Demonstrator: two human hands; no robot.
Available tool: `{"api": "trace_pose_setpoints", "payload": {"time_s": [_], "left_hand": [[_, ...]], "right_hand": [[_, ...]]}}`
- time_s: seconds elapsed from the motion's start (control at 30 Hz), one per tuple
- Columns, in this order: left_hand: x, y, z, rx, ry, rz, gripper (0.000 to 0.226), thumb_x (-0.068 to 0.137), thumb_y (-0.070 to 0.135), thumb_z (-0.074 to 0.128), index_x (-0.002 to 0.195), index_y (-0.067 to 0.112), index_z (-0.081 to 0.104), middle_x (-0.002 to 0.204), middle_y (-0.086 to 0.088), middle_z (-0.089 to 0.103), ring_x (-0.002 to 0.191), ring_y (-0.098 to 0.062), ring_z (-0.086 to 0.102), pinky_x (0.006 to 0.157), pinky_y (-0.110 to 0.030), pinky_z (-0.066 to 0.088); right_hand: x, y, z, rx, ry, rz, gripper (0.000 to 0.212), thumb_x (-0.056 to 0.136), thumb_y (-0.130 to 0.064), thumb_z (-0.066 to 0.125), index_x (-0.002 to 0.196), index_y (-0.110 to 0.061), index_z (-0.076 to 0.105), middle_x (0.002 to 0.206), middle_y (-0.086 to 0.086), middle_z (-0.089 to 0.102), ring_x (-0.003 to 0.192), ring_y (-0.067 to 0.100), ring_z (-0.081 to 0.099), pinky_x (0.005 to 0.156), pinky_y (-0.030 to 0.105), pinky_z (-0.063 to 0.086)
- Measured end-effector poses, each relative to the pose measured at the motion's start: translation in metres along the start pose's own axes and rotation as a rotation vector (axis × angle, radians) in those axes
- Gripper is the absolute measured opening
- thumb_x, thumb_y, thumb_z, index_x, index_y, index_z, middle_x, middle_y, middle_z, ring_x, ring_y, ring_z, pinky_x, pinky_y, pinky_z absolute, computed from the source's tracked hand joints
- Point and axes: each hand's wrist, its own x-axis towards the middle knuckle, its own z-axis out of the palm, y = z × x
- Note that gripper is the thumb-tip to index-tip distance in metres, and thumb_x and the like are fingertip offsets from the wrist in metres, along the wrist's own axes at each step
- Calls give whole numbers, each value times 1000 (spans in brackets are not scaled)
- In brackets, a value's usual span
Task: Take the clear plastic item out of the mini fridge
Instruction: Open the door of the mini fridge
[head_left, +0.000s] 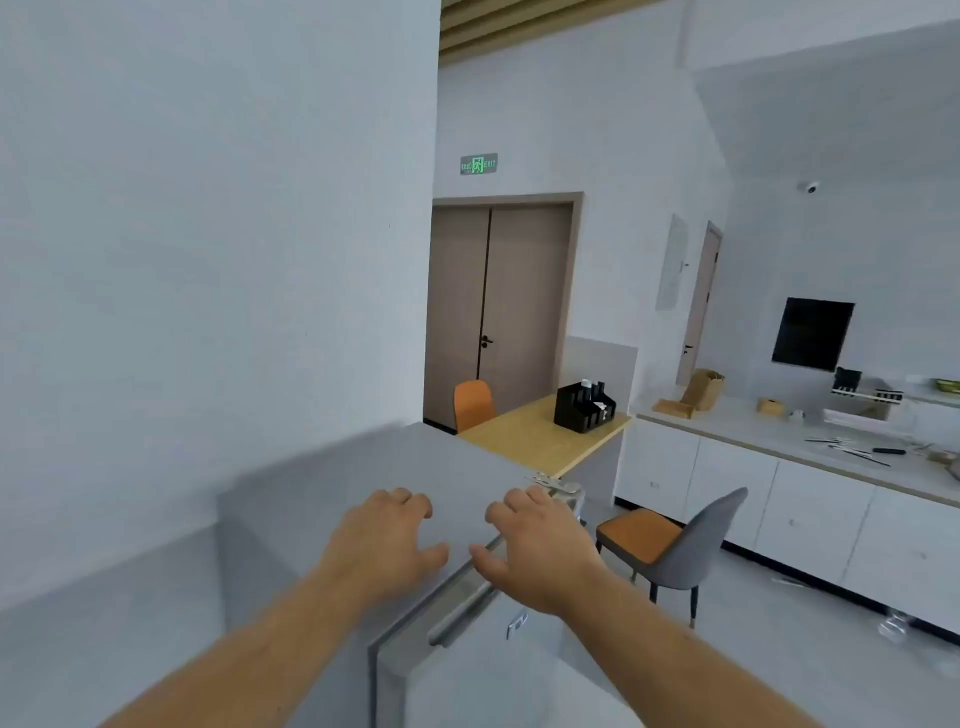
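The grey mini fridge (374, 467) stands in front of me against the white wall, seen from above. Its door (467, 654) faces lower right with a grey bar handle (462, 608) along the top edge; the door looks closed. My left hand (387, 540) hovers over the fridge top, fingers spread, holding nothing. My right hand (540, 551) is over the fridge's front top edge, fingers curled and apart, empty. A clear plastic thing (569, 499) shows just beyond my right fingertips at the fridge's far corner, mostly hidden; what it is I cannot tell. The fridge's inside is hidden.
A grey and orange chair (675, 545) stands right of the fridge. A wooden table (545, 436) with a black organiser (584, 408) lies behind it. White cabinets and a counter (779, 447) run along the right. A brown double door (498, 306) is at the back.
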Motion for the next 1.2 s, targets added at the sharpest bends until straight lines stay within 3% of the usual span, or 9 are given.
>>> {"api": "trace_pose_setpoints", "payload": {"time_s": [0.3,0.47,0.73,0.83,0.93,1.03,1.2], "left_hand": [[-8,-3,28,-26,-54,-10,60,87,71,45,129,30,59,126,7,62,114,-17,53,93,-39,49],[-3,-1,40,-71,-90,-16,58,89,71,45,125,29,60,125,6,62,113,-17,52,94,-39,48],[3,-3,58,-100,-18,-36,55,85,71,39,119,33,61,122,9,63,111,-15,52,92,-37,47],[3,-4,58,-100,-17,-40,52,85,70,42,117,33,61,121,9,63,112,-16,52,92,-38,46],[3,-3,58,-103,-15,-42,52,85,71,42,116,33,61,122,9,63,113,-16,53,92,-38,47],[2,-3,57,-105,-16,-40,52,86,71,44,116,33,62,122,8,64,113,-17,53,93,-40,47],[1,-3,56,-105,-30,-43,51,85,68,44,117,32,61,122,7,63,113,-17,53,94,-40,47]], "right_hand": [[-10,-15,42,78,-61,13,50,93,-63,36,111,-22,57,106,-2,54,103,20,47,81,36,49],[-20,-18,62,146,32,43,44,96,-60,32,107,-25,57,106,-8,50,98,13,40,80,27,46],[-23,-21,78,162,124,85,34,96,-60,35,88,-30,51,90,-11,46,87,13,40,77,28,44],[-24,-21,78,173,122,86,36,96,-60,35,90,-29,52,93,-10,47,88,14,41,80,30,44],[-23,-19,71,186,122,33,34,97,-54,39,98,-26,58,97,-8,50,90,14,42,83,30,42],[-28,-25,65,198,144,-117,20,98,-36,50,89,-20,58,89,-5,53,82,16,45,75,29,41],[-39,-33,70,251,66,-157,29,102,-33,49,83,-14,62,83,2,56,79,20,51,72,35,46]]}}
